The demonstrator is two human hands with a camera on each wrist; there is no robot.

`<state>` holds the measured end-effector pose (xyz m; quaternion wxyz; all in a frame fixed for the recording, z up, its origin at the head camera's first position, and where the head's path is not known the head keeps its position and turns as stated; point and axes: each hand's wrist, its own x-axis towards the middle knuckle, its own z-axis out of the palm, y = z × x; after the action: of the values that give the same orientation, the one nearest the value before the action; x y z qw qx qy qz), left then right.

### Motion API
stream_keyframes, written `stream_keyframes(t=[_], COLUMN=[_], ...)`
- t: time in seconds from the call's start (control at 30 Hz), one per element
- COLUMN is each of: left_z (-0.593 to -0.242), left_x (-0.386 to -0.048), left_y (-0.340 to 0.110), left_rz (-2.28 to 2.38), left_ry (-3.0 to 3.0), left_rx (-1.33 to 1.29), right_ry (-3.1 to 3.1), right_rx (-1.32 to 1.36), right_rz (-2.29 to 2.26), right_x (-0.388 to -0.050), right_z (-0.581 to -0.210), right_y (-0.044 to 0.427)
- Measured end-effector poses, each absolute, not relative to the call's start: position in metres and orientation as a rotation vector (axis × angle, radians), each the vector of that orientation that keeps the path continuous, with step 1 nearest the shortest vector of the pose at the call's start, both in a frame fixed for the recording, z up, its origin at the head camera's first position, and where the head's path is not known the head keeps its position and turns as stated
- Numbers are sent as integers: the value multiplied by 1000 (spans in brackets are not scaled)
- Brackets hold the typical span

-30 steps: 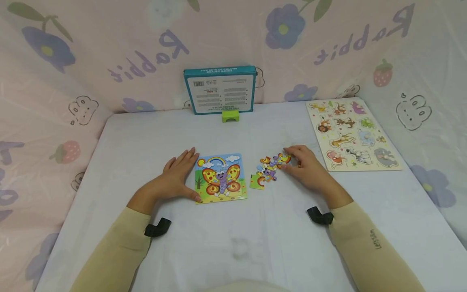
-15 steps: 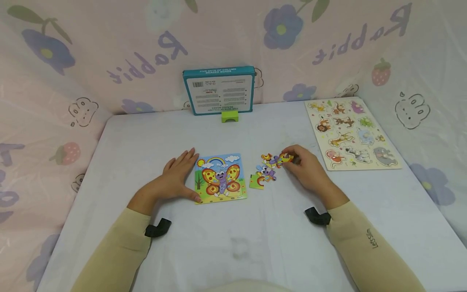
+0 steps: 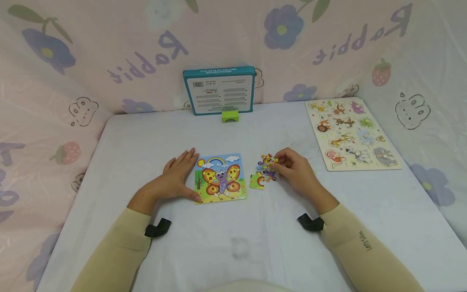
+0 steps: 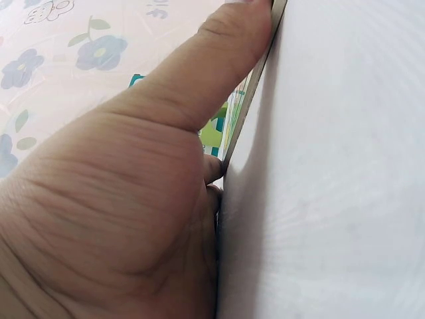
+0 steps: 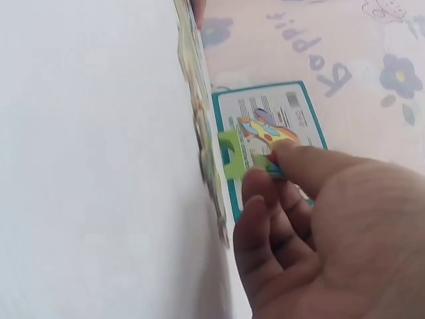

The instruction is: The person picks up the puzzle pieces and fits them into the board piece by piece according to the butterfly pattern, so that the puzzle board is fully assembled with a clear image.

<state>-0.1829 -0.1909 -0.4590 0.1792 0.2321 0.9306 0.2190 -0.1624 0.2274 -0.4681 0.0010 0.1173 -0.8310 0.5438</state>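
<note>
A: Butterfly board (image 3: 221,178)?
B: Square; purple body, red-and-yellow wings; flat on surface (image 3: 204,243), beside loose pieces (image 3: 257,182).
A: Handling?
B: Left hand (image 3: 171,178) spread at its edge; right hand (image 3: 300,172) pinching 1 yellow-and-purple piece (image 5: 271,135).

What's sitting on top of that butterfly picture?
The left hand has its thumb over the near-left corner of the butterfly picture; the puzzle pieces are off it, to the right. Whatever is printed under the thumb's tip is covered, as is anything beneath the picture.

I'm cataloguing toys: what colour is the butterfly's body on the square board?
The butterfly's body is purple, clearest in the head view.
</note>
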Motion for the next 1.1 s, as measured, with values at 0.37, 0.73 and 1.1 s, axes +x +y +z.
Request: stream_keyframes(t=[0.37, 0.73, 1.1], left_z=[-460, -459, -463], left_x=[-181, -182, -183], left_y=[-191, -190, -191], left_rz=[666, 654, 679], left_ry=[2633, 2631, 2639], left_rx=[666, 662, 671], right_ry=[-2549, -2480, -2507], right_rx=[418, 516, 549], right_rz=[1923, 2036, 2020], right_x=[-159, -152, -150], right_z=[-470, -474, -476], right_y=[211, 185, 151])
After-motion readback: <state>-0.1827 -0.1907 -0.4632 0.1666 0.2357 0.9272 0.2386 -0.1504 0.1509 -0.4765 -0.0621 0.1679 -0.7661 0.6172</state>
